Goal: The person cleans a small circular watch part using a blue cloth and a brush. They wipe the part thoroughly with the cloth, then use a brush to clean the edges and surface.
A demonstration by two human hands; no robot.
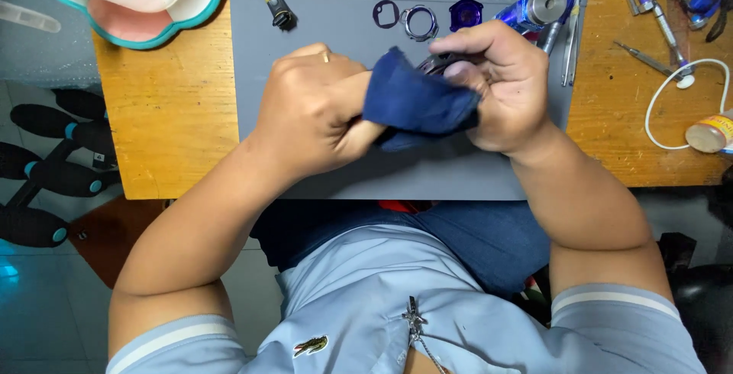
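A wooden tabletop is carrying a grey work mat, and both hands are working just above the mat's near half. The left hand is pinching a dark blue cloth, its grip clamped on the cloth's left end, knuckles up and wrist bent inward. The right hand is curling over a dark round part, grip closed on it and the cloth's other end, thumb pressing down. The part is mostly hidden, so a slipping thumb could be dropping it among the small rings and screwdrivers lying beyond.
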